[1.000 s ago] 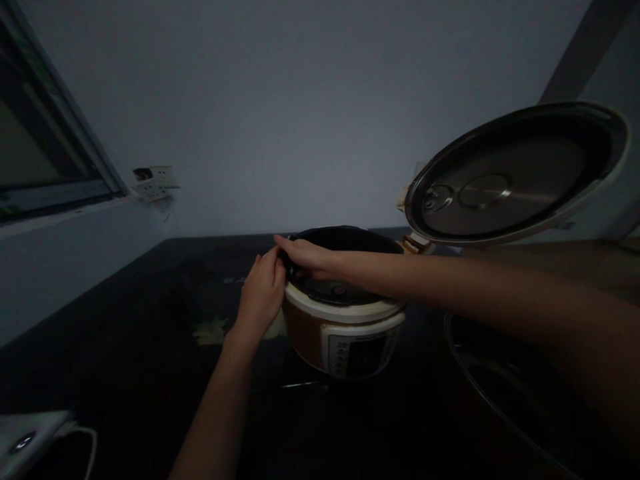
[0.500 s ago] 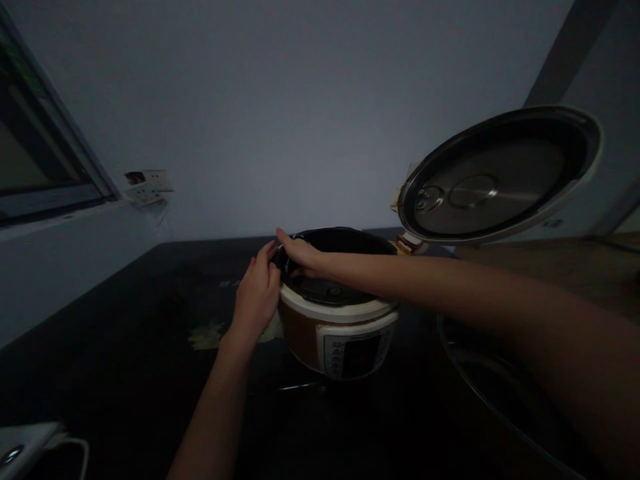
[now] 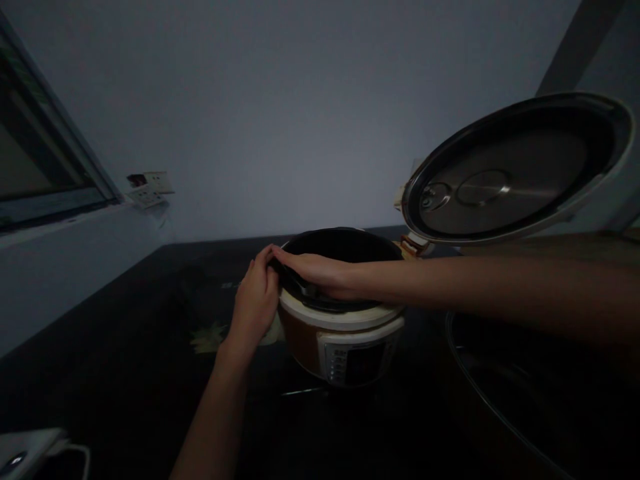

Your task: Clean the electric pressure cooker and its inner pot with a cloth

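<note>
A white and brown electric pressure cooker (image 3: 305, 337) stands on the dark counter, its control panel facing me. Its round lid (image 3: 515, 173) hangs open to the right on the hinge. My left hand (image 3: 256, 293) is curled against the cooker's left side, fingertips at the rim. Reaching across from the right, my right hand (image 3: 320, 273) dips into the dark inner pot (image 3: 345, 243) by its left wall, thumb up at the rim near the left fingertips. A dark, limp-looking thing (image 3: 293, 277) shows beneath this hand; dim light hides what it is.
A large round vessel with a thin pale rim (image 3: 480, 393) sits at the lower right. At the lower left are a white device (image 3: 30, 450) and its cable. Wall sockets (image 3: 150, 187) and a window (image 3: 45, 133) are on the left. A pale wall rises behind the counter.
My right hand has moved slightly right and lower inside the pot, its thumb now flatter along the rim. My left hand stays at the cooker's left side. The view has shifted a little.
</note>
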A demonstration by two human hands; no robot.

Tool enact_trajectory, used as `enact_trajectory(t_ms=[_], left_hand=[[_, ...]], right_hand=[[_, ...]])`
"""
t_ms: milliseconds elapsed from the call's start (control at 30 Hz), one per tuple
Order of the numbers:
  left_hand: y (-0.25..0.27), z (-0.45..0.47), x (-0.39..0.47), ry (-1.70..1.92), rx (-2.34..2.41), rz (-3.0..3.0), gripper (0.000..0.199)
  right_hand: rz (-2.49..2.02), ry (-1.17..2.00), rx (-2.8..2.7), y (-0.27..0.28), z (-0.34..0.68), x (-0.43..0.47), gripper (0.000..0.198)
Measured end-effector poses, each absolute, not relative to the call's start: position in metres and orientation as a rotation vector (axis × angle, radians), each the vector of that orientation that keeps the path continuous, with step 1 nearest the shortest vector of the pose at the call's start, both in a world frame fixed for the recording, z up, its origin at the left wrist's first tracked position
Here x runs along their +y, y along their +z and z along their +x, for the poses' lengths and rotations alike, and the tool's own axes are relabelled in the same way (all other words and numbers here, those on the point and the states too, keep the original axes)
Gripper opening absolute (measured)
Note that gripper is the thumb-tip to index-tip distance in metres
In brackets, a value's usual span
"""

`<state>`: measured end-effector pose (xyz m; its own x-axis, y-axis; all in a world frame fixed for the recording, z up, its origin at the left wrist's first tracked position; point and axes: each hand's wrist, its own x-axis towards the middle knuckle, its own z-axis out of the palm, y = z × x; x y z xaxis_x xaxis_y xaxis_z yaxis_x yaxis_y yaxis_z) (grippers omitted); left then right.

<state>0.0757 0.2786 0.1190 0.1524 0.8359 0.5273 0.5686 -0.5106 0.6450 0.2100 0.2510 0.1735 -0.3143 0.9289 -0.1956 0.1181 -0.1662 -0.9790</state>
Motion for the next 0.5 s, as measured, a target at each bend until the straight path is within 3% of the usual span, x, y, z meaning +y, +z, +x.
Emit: enact_trajectory(t_ms=[267,500], left_hand=[[0.119,0.076,0.279,1.304,1.331,2.125,0.048],[0.117,0.075,0.28,1.312,1.318,2.142,0.047]], right_hand=[[-1.345,1.728,-1.37,0.186,0.258,0.222,0.037],[-1.368,1.685,-1.411,0.176,0.23,0.246,0.023]])
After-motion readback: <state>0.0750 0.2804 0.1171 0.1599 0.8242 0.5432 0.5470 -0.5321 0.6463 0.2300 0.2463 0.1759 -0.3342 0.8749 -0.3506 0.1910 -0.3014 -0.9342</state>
